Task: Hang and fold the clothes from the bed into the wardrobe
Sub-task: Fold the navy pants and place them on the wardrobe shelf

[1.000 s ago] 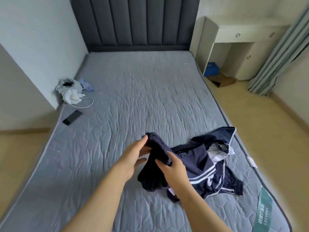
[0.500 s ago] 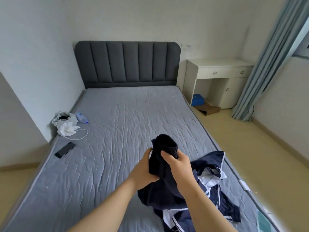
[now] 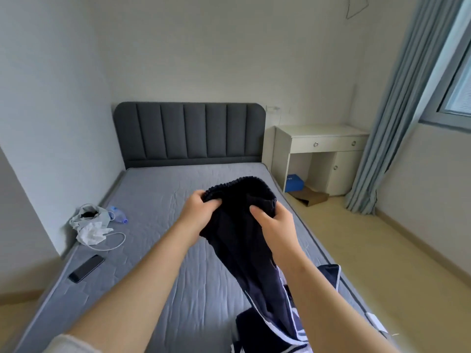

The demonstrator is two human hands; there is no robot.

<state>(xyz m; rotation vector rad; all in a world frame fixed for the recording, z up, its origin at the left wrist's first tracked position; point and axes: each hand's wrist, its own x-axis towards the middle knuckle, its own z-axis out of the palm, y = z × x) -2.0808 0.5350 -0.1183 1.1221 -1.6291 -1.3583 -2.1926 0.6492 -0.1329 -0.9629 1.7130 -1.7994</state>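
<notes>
Since the bottom edge cuts off the lower part of the pants [image 3: 239, 225], I can't tell how they end or where they meet the other navy clothes [image 3: 328, 272] bunched at the near right of the bed [image 3: 158, 200]; white stripes show down there, but which piece they belong to is hard to say. Up top it's clearer: dark, soft-looking fabric with a ribbed, gathered waistband, held up in the air above the mattress. Left hand [image 3: 201, 212] grips the waistband's left side, fingers curled over the rim. Right hand [image 3: 274, 222] grips the right side, thumb pressed on the front, the other fingers hidden behind the cloth. Mattress is grey and quilted with a wrinkly stitched pattern, and the headboard [image 3: 188, 133] is dark grey padding in upright panels. Over by the left wall there's a crumpled heap [image 3: 90, 222], white tissue or plastic maybe, can't really make it out, with a looped white cable [image 3: 114, 244] beside it and a flat black phone [image 3: 86, 268] nearer the edge. White desk [image 3: 321, 138] sits right of the headboard, a blue box [image 3: 294, 183] underneath, and a pale blue pleated curtain [image 3: 397, 110] hangs beside it.
</notes>
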